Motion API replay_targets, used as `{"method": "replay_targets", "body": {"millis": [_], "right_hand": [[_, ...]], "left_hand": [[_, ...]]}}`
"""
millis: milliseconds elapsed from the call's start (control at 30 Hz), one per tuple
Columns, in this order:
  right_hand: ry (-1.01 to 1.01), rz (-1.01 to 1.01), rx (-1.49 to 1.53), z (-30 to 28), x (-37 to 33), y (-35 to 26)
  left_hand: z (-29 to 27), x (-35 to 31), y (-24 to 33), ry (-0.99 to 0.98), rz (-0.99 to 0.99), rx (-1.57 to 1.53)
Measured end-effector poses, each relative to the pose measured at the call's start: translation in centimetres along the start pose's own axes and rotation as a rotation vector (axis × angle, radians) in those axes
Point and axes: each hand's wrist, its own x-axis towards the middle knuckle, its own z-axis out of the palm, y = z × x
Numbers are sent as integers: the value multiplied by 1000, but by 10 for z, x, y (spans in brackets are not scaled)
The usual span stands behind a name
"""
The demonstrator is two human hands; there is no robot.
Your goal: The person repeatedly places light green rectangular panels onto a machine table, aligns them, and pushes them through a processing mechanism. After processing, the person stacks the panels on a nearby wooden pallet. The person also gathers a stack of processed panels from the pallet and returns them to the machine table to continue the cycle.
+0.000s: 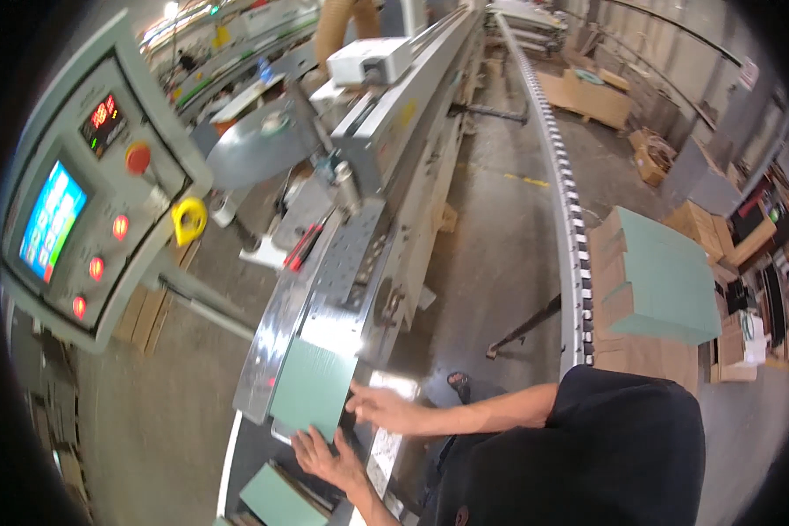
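A pale green rectangular panel [311, 386] lies flat on the metal bed [267, 355] of a long machine. My left hand [331, 462] is at the panel's near edge, its fingers spread and the fingertips resting on the green face. At the right edge, my right hand [384, 410] touches the panel with its index finger stretched forward; its other fingers are partly curled and partly hidden. Neither hand is wrapped round anything. Below the bed, left of my left forearm, more green panels [276, 498] sit in a small stack.
A control box [96, 193] with a lit screen and red buttons stands at the left, with a yellow tape measure [188, 221] hanging by it. Red-handled pliers [304, 248] lie on the bed. A roller rail [557, 149] runs along the right, beside stacked green panels [666, 276].
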Motion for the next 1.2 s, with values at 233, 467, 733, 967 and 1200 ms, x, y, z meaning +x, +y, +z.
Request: {"method": "replay_targets", "body": {"millis": [233,467,733,967,1200], "right_hand": [[77,-44,28,-21,8,-14],[141,-133,-22,-80,31,-28],[253,-190,-22,-163,66,-51],[344,-183,53,-238,101,-67],[386,-219,-18,-300,128,-88]], "left_hand": [[3,28,41,-86,-83,-42],[44,67,89,-118,-86,-95],[108,113,146,-149,-17,-137],[168,161,207,-63,56,-245],[212,191,254,-120,-11,-332]]}}
